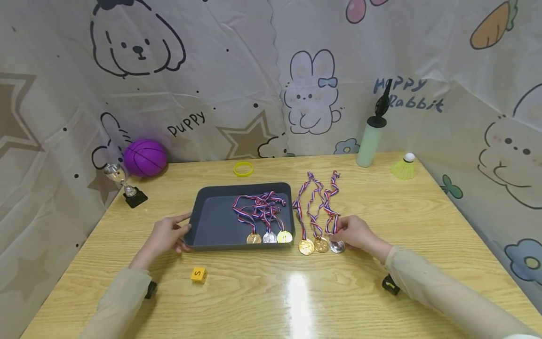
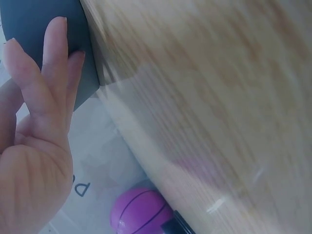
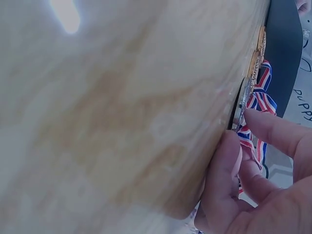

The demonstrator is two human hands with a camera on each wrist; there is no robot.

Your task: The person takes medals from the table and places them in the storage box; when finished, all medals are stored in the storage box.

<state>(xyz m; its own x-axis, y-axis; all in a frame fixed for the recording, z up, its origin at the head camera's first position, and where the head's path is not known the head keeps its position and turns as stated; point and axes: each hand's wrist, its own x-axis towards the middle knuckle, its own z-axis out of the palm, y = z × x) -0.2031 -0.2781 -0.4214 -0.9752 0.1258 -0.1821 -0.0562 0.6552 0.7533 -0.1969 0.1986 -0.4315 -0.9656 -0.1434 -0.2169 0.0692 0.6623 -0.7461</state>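
At the left end of the dark grey tray (image 1: 220,216), my left hand (image 1: 166,235) touches the wall with its fingertips; the left wrist view shows fairly straight fingers (image 2: 56,53) against it. Inside the tray's right half lie a bronze-toned medal (image 1: 253,238), a silver medal (image 1: 269,238) and a gold medal (image 1: 284,237), their striped ribbons bunched behind. My right hand (image 1: 353,232) pinches a silver medal (image 3: 239,105) near its ribbon, between thumb and forefinger. To its left, outside the tray, lie two gold-coloured medals, one nearer the tray (image 1: 306,246) and another (image 1: 322,245), with ribbons stretched back.
A yellow letter cube (image 1: 198,275) sits in front of the tray, a yellow ring (image 1: 243,169) behind it. Along the back stand a trophy (image 1: 127,186), a purple ball (image 1: 145,158), a green hand pump (image 1: 371,139) and a yellow shuttlecock (image 1: 404,167). A printed curtain hangs behind.
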